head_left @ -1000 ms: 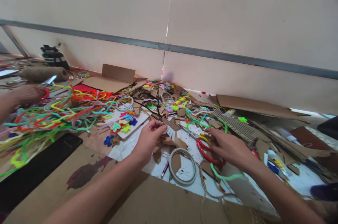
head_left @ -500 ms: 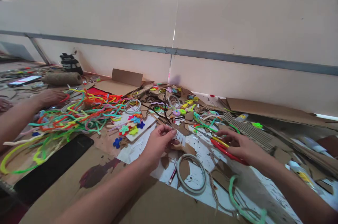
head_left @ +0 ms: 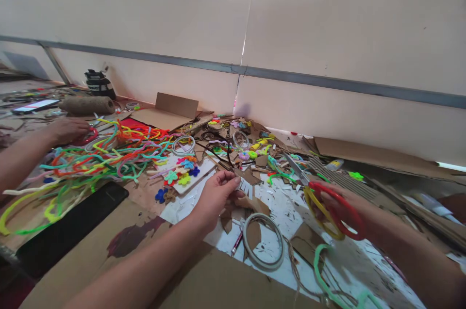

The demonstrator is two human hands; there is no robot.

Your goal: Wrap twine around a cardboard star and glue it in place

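Note:
My right hand (head_left: 333,202) grips scissors (head_left: 329,212) with red and yellow handles, their blades pointing up and left over the craft scraps. In the middle, my left hand (head_left: 222,192) is closed, thumb against fingers, pinching something small and pale that I cannot make out. Below it lie brown cardboard scraps (head_left: 254,234) and a roll of tape (head_left: 264,263) on white paper. A pencil (head_left: 237,243) rests just left of the tape. Felt flowers (head_left: 185,179) sit to the left of my left hand.
Colourful pipe cleaners (head_left: 109,154) pile up at the left, beside another person's hand (head_left: 71,130) with red-handled scissors. A black phone (head_left: 73,226) lies at front left. Twine (head_left: 86,105) sits farther back. Corrugated cardboard (head_left: 342,180) and a green pipe cleaner (head_left: 320,270) are at the right.
The scissors in my right hand have turned so that their handles and blades show, and the hand has shifted slightly right. My left hand has hardly moved.

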